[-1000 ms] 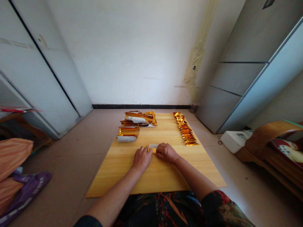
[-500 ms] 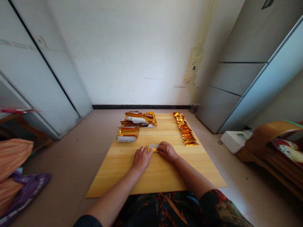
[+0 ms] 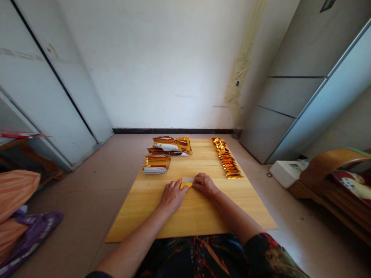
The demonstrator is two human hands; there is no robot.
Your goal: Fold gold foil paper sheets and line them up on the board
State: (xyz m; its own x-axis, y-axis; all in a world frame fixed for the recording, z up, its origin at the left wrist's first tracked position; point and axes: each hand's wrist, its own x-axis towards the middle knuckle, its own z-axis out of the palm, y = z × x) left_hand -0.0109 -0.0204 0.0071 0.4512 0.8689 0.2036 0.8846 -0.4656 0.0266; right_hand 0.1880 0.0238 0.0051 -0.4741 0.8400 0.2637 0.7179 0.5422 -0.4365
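Note:
Between my hands, on the wooden board, lies a partly folded sheet of gold foil paper with a pale grey back showing at its far side. My left hand grips its left end, thumb along the near edge. The right end is pinched by the fingers of my right hand. Beyond my left hand sits a stack of gold and white paper sheets, with a looser pile of gold foil sheets behind it. A row of folded gold foil pieces runs along the board's right side.
A white wall stands beyond the board. To the right are a grey refrigerator, a white box and a wooden seat. Orange and purple bags lie at the left, near a pale cabinet.
More of the foil paper's gold near side shows between my hands now. My left hand has shifted slightly left and down; my right hand has barely moved.

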